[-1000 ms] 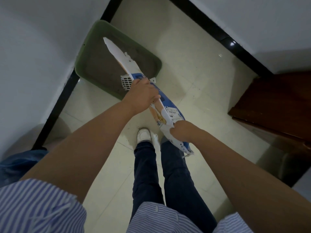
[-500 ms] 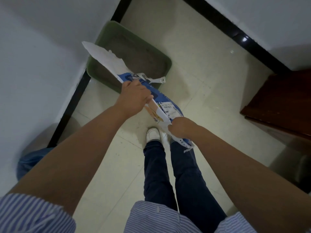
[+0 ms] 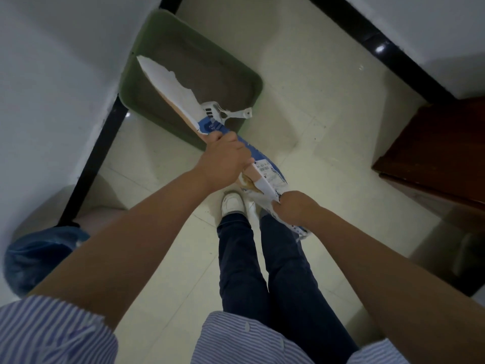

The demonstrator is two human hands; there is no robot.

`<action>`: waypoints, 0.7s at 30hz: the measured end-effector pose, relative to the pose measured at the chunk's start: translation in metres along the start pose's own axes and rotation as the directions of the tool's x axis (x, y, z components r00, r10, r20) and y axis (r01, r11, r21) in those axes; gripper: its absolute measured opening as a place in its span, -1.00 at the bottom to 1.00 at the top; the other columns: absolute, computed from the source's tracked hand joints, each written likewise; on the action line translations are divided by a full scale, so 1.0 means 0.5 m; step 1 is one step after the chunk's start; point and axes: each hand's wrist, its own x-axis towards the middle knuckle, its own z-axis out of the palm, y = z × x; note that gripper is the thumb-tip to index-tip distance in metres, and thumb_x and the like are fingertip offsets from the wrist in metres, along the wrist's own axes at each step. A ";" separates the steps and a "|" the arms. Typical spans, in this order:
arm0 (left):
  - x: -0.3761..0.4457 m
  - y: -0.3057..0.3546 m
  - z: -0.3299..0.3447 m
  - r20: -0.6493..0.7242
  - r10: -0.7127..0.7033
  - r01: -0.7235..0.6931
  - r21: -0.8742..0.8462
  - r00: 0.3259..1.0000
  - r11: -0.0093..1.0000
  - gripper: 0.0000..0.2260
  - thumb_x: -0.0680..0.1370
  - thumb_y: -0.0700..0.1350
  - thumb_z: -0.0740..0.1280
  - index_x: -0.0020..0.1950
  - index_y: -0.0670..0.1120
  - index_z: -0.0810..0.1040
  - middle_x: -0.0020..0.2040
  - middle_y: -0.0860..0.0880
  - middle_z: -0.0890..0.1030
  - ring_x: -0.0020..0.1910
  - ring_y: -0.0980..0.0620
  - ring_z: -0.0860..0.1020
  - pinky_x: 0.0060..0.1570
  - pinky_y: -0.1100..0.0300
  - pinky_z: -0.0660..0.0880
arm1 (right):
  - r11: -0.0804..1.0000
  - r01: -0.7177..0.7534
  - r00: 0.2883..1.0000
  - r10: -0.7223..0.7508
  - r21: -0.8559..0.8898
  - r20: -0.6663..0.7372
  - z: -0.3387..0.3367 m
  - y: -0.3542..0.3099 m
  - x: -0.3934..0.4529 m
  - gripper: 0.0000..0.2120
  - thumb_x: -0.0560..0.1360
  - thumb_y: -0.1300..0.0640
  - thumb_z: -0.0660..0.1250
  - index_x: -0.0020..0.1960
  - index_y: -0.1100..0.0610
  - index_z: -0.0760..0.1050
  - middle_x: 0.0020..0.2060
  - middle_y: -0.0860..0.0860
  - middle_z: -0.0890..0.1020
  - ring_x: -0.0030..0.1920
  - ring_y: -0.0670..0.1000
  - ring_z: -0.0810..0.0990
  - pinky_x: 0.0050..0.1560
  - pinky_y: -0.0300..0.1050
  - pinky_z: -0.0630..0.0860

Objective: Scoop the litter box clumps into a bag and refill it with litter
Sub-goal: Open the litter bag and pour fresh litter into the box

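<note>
A blue and white litter bag is held slanted above the floor, its torn white mouth reaching over the green litter box. My left hand grips the bag near its middle. My right hand grips the bag's lower end near my legs. Grey litter covers the inside of the litter box. A white slotted scoop lies across the box's near edge, partly hidden by the bag.
The litter box sits in a corner against a white wall with a black skirting. A blue plastic bag lies on the floor at the left. A brown wooden cabinet stands at the right. My white shoe stands on the tiles.
The bag's torn mouth has swung left, then back over the litter box. Both hands kept their grip on the bag. The view has shifted slightly.
</note>
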 end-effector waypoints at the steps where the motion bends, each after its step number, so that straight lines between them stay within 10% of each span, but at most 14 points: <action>1: 0.004 0.005 0.009 0.069 0.014 -0.014 0.013 0.998 1.000 -0.68 0.64 -0.08 0.05 -0.03 -0.17 0.57 -0.06 -0.05 0.55 0.12 -0.04 0.42 0.03 0.14 0.05 | 1.000 0.010 1.000 -0.010 0.006 0.003 0.007 0.010 0.011 -0.66 0.62 0.09 0.04 0.11 0.31 0.46 0.07 0.18 0.56 0.15 0.14 0.50 0.10 -0.13 0.36; 4: 0.030 0.017 0.015 -0.106 0.028 -0.018 0.086 0.994 0.996 -0.74 0.46 -0.14 0.21 -0.39 -0.11 0.57 -0.41 0.02 0.55 -0.26 -0.01 0.56 -0.15 0.16 0.14 | 1.000 -0.001 0.999 0.001 -0.010 -0.035 0.023 0.031 0.048 -0.57 0.63 0.08 0.00 -0.40 0.15 0.24 -0.40 0.00 0.35 -0.34 -0.04 0.37 -0.17 -0.23 0.26; 7: 0.074 0.030 0.062 0.111 0.058 -0.066 0.072 0.992 0.995 -0.83 0.59 -0.20 0.18 0.05 -0.14 0.55 -0.01 -0.05 0.56 0.15 -0.06 0.41 0.16 0.09 0.19 | 0.999 -0.008 0.999 0.005 -0.052 -0.053 0.032 0.054 0.090 -0.55 0.65 0.07 -0.06 -0.42 0.10 0.13 -0.45 -0.01 0.23 -0.36 -0.04 0.31 -0.10 -0.14 0.33; 10: 0.121 0.039 0.091 0.171 0.041 -0.059 0.098 0.984 0.993 -0.79 0.62 -0.17 0.12 0.17 -0.10 0.49 0.12 -0.05 0.52 0.22 -0.06 0.32 0.22 0.05 0.18 | 0.999 -0.014 0.999 0.012 -0.050 -0.045 0.030 0.076 0.145 -0.59 0.65 0.07 -0.05 -0.11 0.27 0.47 -0.23 0.17 0.50 0.01 0.13 0.50 0.18 -0.07 0.38; 13: 0.163 0.032 0.146 0.132 0.080 -0.099 0.142 0.988 0.985 -0.73 0.54 -0.30 0.14 0.09 -0.08 0.56 0.01 -0.05 0.57 0.13 -0.06 0.42 0.14 0.07 0.22 | 0.997 -0.021 0.999 0.017 -0.080 -0.048 0.029 0.105 0.210 -0.64 0.64 0.10 0.01 0.25 0.28 0.41 0.17 0.20 0.53 0.21 0.14 0.50 0.21 -0.09 0.40; 17: 0.201 0.036 0.186 0.027 0.221 -0.222 0.200 0.975 0.954 -0.75 0.17 -0.25 0.09 -0.53 -0.05 0.53 -0.56 0.05 0.48 -0.45 0.01 0.52 -0.24 0.17 0.14 | 0.987 -0.045 0.996 0.033 -0.155 -0.081 0.031 0.152 0.284 -0.67 0.63 0.15 0.02 0.30 0.26 0.38 0.23 0.19 0.51 0.22 0.13 0.49 0.19 -0.08 0.42; 21: 0.220 0.000 0.229 0.055 0.326 -0.328 0.295 0.944 0.897 -0.74 0.21 -0.24 0.08 -0.53 -0.07 0.53 -0.56 0.03 0.48 -0.41 0.01 0.51 -0.23 0.15 0.14 | 0.989 -0.035 0.994 0.020 -0.141 -0.107 0.033 0.151 0.328 -0.64 0.65 0.13 -0.03 0.23 0.31 0.42 0.20 0.22 0.52 0.21 0.15 0.50 0.18 -0.08 0.41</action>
